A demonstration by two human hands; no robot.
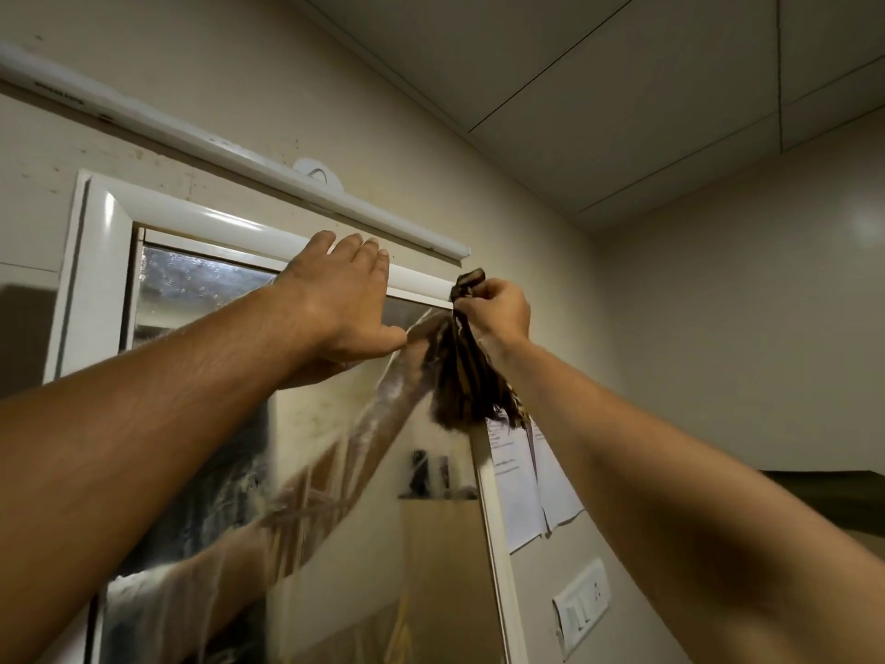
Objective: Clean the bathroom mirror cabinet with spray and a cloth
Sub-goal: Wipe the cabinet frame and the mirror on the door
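Watcher: Streaks are the likeliest trouble. The mirror [335,472] is smeared and wet-looking across its left and upper parts, and the cloth [467,376] is bunched into a rope with most of it hanging loose, so it may only drag the wet about.

Checker: Where does the cloth sit?

Watcher: At the top right corner of the mirror cabinet [206,222]. Its upper end presses against the end of the white top rail and the rest trails down over the right edge of the glass.

Checker: And the hands?

Watcher: The right hand [498,313] is raised to that corner with its fingers curled tight round the cloth's upper end and the wrist bent back. The left hand [335,299] lies flat over the top rail with fingers straight and together, holding nothing. Its thumb is spread below, on or just off the glass; which of the two cannot be told.

Checker: So a fresh print?

Watcher: Probably, if the thumb is touching. Both arms are stretched up and forward, and weight put through the left palm could strain the rail or swing the door.

Checker: Anything close by at risk?

Watcher: The light fitting [239,155] runs just above the left fingers, so an upward wipe could knock it. The dangling end hangs just beside the papers [527,481] on the wall and could wet or tear them. The switch plate [582,601] sits well below, where drips might reach.
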